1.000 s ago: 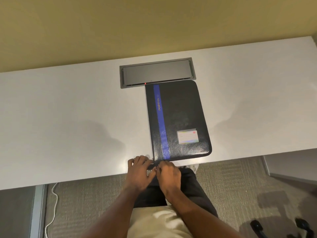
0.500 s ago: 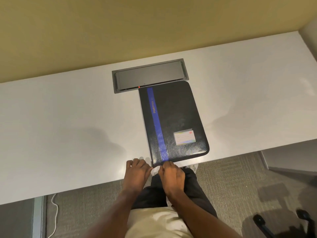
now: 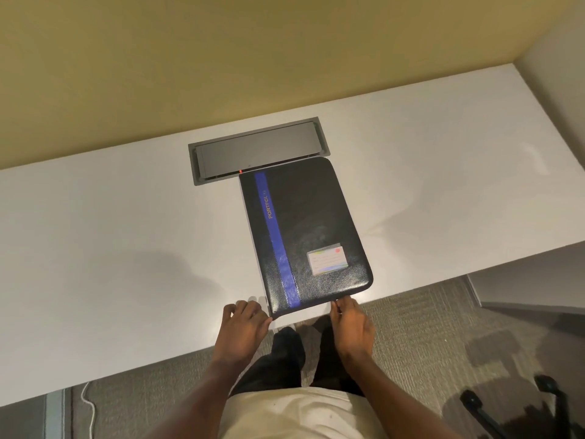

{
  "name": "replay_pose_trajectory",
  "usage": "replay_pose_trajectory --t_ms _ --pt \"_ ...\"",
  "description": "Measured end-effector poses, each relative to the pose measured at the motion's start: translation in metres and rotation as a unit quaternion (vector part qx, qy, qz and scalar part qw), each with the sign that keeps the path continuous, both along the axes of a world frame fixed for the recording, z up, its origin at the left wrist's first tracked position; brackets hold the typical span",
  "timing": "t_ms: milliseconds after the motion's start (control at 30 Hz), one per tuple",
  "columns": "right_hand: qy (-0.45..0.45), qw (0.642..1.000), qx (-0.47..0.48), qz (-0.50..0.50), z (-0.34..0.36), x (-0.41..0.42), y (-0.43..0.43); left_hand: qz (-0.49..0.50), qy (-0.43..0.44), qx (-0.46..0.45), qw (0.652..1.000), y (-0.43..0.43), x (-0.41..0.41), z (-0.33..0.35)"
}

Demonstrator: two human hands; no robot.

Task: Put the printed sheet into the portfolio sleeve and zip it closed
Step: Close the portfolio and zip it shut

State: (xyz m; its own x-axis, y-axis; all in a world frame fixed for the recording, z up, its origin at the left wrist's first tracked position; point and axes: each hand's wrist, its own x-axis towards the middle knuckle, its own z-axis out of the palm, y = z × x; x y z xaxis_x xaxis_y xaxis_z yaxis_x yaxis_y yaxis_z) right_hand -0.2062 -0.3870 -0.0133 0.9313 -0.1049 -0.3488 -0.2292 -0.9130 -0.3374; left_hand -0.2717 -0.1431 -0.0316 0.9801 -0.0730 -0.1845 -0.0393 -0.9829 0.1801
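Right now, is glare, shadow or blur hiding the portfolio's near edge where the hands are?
Head view: portfolio sharp, only soft sheen on its cover; faint shadows on the desk; wide-angle bending at the borders; zipper pull under the right hand too small to tell.

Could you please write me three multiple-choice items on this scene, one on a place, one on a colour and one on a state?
1. Where does the portfolio lie?
A. On the carpet
B. On the white desk, its far end at the grey hatch
C. On a chair

2. What colour is the stripe on its cover?
A. Blue
B. Red
C. Green

3. How does the portfolio stand?
A. Wide open
B. Upright
C. Flat with its cover closed

Answers:
1 B, it lies on the desk just below the hatch.
2 A, a blue band runs down the cover.
3 C, only the cover shows, with the left hand and right hand at its near edge.
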Motion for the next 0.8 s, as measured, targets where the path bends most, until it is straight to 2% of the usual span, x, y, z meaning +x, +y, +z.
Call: replay_pose_trajectory --t_ms 100,200,367,533,800 --pt "0.004 0.997 0.057 -0.048 0.001 -0.003 0.002 0.032 -0.029 -0.075 0.996 -0.009 0.014 0.013" --pt "0.008 0.991 0.101 -0.086 -0.003 -0.006 0.003 -0.014 -0.028 -0.107 0.994 -0.031 0.045 0.02" --pt "-0.017 0.99 0.119 -0.068 -0.008 -0.011 0.001 -0.05 0.065 -0.027 0.996 -0.078 0.093 0.017" --pt "-0.03 0.992 0.094 -0.079 -0.002 -0.007 -0.007 -0.063 0.146 0.023 0.987 -0.093 0.114 0.007" --pt "-0.046 0.994 0.08 -0.057 -0.005 -0.005 -0.014 -0.091 0.152 0.047 0.983 -0.089 0.117 0.002"
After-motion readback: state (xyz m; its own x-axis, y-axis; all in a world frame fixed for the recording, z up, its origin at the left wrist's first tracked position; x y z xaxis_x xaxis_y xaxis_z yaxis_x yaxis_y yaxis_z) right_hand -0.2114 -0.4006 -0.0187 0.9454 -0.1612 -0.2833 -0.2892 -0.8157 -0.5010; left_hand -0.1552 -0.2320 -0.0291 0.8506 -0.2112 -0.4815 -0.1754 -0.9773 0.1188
